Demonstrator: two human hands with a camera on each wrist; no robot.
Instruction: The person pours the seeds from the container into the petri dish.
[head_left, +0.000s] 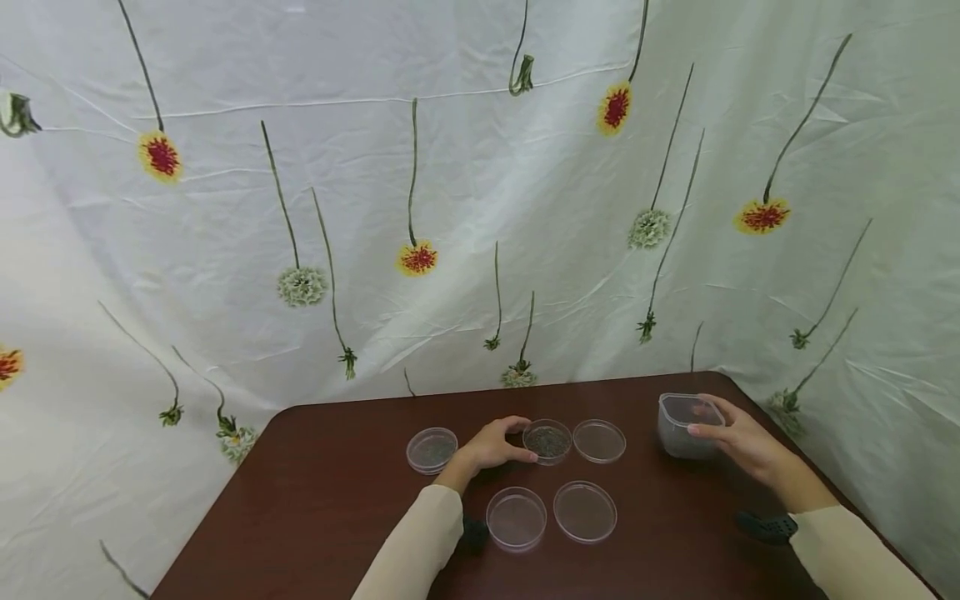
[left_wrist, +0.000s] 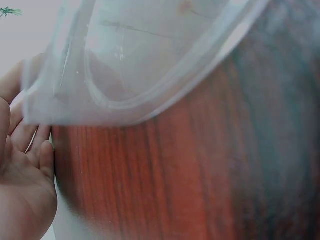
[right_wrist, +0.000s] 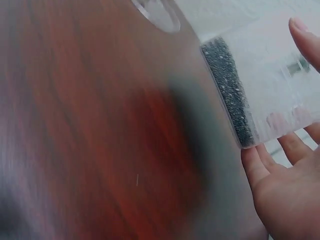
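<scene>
My left hand holds a round clear petri dish by its left side, thumb in front and fingers behind; small dark seeds cover its bottom. At the right of the table, my right hand grips a clear plastic tub from its right side. In the right wrist view a layer of dark seeds lies in the bottom of the tub, the thumb on one side and the fingers on the other. A large clear plastic rim partly covers the left hand in the left wrist view.
Beside the seeded dish stand a petri dish on its right and another dish on its left. Two more, a left dish and a right dish, lie nearer on the brown table. A flowered cloth hangs behind.
</scene>
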